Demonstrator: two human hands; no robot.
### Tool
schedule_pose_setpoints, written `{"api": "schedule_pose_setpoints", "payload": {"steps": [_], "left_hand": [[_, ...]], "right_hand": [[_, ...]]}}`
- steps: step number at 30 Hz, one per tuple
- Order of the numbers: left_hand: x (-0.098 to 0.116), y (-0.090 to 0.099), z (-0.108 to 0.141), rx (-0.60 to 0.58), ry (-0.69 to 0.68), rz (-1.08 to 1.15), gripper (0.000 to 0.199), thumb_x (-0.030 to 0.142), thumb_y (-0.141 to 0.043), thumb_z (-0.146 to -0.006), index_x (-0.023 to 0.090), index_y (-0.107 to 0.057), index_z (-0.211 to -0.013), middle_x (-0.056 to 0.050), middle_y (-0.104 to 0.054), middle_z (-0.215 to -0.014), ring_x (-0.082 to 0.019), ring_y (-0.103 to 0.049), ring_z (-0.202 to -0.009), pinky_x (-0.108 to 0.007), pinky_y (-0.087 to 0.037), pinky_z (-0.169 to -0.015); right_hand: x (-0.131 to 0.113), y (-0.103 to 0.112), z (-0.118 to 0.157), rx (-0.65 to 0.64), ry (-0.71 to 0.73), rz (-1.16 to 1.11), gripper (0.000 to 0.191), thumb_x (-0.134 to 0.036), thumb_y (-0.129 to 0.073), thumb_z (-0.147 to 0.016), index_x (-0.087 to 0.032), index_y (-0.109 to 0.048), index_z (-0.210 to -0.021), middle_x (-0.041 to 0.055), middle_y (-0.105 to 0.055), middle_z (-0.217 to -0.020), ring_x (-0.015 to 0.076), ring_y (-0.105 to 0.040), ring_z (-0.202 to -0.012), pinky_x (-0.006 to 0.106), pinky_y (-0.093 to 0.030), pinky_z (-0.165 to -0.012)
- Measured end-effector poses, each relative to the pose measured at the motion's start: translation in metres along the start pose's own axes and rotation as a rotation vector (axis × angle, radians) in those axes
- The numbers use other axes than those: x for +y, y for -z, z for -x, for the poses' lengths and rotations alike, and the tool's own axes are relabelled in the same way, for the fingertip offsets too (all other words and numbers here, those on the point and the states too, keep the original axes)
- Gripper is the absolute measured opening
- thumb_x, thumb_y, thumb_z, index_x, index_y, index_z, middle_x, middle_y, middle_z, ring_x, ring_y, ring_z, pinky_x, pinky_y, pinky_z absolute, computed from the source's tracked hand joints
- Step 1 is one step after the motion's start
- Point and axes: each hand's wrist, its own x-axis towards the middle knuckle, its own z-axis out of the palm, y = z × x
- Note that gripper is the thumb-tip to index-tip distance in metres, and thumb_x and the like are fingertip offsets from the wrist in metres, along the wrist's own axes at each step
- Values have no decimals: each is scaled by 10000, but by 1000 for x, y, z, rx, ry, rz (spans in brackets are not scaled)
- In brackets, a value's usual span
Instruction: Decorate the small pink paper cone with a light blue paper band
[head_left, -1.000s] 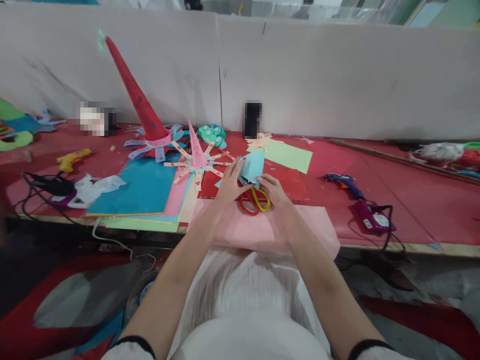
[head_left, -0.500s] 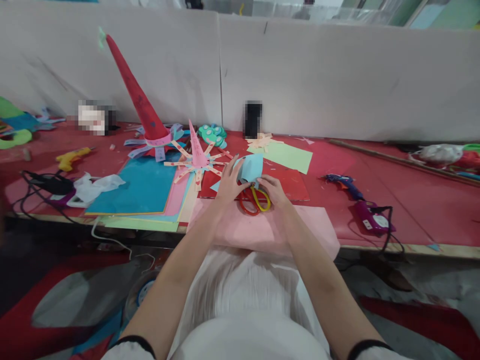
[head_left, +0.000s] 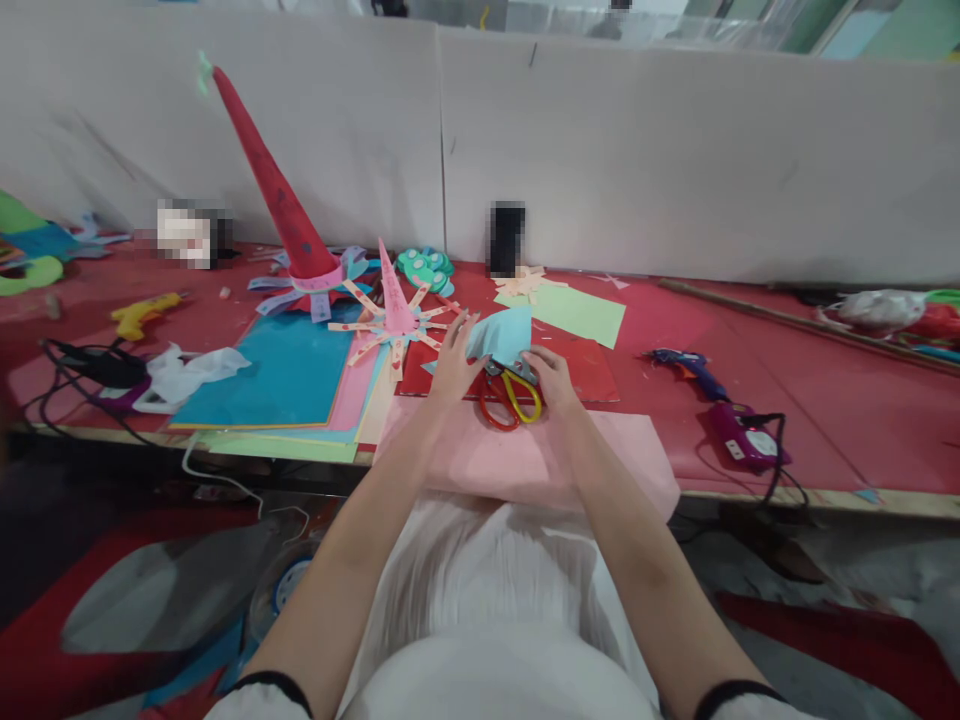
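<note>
Between my two hands is a piece of light blue paper (head_left: 504, 335), slightly bent. My left hand (head_left: 456, 362) grips its left side, thumb toward me and fingers behind. At the lower right corner, my right hand (head_left: 550, 375) pinches the paper with thumb and fingertips. Just below the paper lie scissors (head_left: 516, 398) with one red and one yellow handle loop; the blades are partly hidden. They rest over a dark red sheet (head_left: 589, 370) and a pink sheet (head_left: 465, 450) at the table's front edge.
Left of my hands stand a small pink paper cone (head_left: 394, 300) with strips around it and a tall red cone (head_left: 277, 195). Blue card (head_left: 262, 370) lies in front. A blue glue gun (head_left: 690, 370) is at right, a yellow glue gun (head_left: 142, 315) at left.
The light blue paper has turned and flattened out, now reaching further left and right. Both hands have shifted slightly. More of the scissors' pivot area shows; the scissors stay put.
</note>
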Motion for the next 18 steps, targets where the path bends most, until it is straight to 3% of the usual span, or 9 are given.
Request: {"api": "schedule_pose_setpoints", "payload": {"steps": [6, 11, 18], "left_hand": [[-7, 0, -2, 65, 71, 9, 581, 339, -565, -808, 225, -370, -1343, -119, -351, -1426, -254, -318, -1347, -430, -299, -1111], [-16, 0, -4, 173, 115, 45, 692, 424, -605, -774, 212, -315, -1365, -141, -368, -1411, -274, -316, -1342, -440, -288, -1107], [-15, -3, -6, 177, 294, 222, 853, 490, -660, -718, 231, -233, -1410, -144, -443, -1357, -277, -444, -1254, -428, -385, -1028]], "right_hand": [[2, 1, -4, 14, 1, -146, 123, -320, -701, -594, -224, -637, -637, -31, -625, -618, 114, -559, -590, 253, -474, -601], [-5, -1, -3, 16, -7, -195, 102, -298, -672, -584, -216, -619, -612, -33, -610, -587, 120, -562, -574, 264, -474, -595], [-2, 0, -6, 112, -7, -183, 120, -304, -669, -593, -212, -615, -646, -35, -610, -582, 123, -579, -582, 265, -486, -593]]}}
